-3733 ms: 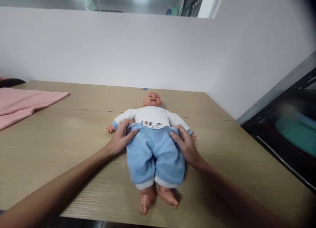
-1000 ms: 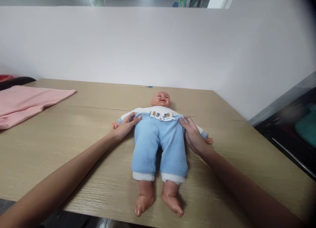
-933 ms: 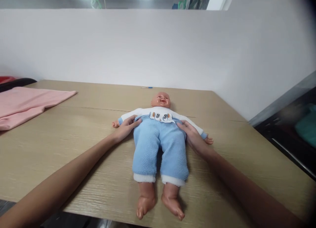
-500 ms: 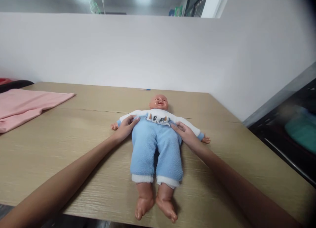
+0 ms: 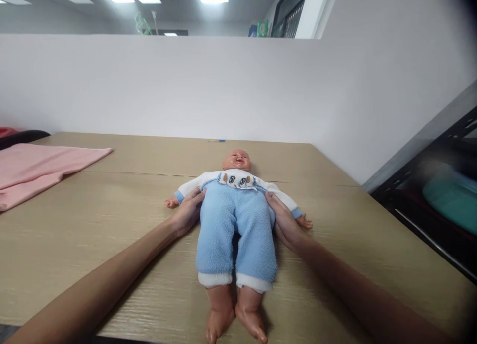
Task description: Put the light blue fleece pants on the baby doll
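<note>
A baby doll (image 5: 236, 160) lies on its back on the wooden table, its head away from me and its bare feet at the near edge. It wears blue fluffy trousers (image 5: 216, 229) with white cuffs and a white top with blue cuffs and an animal face on the chest. My left hand (image 5: 189, 210) grips the doll's side at the waist, below its sleeve. On the opposite side, my right hand (image 5: 283, 217) holds the waist in the same way. The fingertips of both hands are partly hidden behind the doll's body.
Pink cloth (image 5: 44, 167) is spread at the table's left. A small blue-and-white item (image 5: 221, 140) lies by the back edge, against the white partition (image 5: 186, 85). At the right stands a dark rack (image 5: 421, 195) with a teal item (image 5: 452, 200) in it.
Both hands have slid from the top edge of the trousers down and around the doll's sides. The doll's arms have drawn slightly lower. The camera view has tilted up a little.
</note>
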The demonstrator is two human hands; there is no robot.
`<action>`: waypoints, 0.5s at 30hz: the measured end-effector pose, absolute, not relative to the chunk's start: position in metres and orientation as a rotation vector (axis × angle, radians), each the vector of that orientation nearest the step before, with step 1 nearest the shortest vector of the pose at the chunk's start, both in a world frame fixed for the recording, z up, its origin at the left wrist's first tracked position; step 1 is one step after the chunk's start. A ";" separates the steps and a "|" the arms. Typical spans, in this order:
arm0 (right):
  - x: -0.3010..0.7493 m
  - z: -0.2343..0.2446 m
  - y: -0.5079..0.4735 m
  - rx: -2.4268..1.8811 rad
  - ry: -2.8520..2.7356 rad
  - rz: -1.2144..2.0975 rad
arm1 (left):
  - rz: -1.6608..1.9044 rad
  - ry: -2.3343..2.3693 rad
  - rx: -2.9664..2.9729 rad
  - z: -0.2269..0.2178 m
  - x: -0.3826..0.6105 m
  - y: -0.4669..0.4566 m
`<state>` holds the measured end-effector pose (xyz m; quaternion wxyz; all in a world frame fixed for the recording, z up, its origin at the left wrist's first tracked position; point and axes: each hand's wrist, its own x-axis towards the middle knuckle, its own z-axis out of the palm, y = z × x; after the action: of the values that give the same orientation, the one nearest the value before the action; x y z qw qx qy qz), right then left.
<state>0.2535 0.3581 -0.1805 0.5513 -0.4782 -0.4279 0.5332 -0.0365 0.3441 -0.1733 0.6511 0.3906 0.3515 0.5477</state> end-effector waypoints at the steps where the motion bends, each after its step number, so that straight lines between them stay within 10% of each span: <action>1: 0.255 -0.181 0.361 -1.127 -1.006 1.256 | 1.239 0.791 0.894 -0.172 -0.037 0.345; 15: 0.260 -0.152 0.351 -1.107 -1.366 0.797 | 1.457 1.019 1.426 -0.164 -0.048 0.351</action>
<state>0.2601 0.3511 -0.1519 0.5691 -0.4714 -0.5819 0.3396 -0.0477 0.3509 -0.1636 0.4181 0.5683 0.4062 0.5807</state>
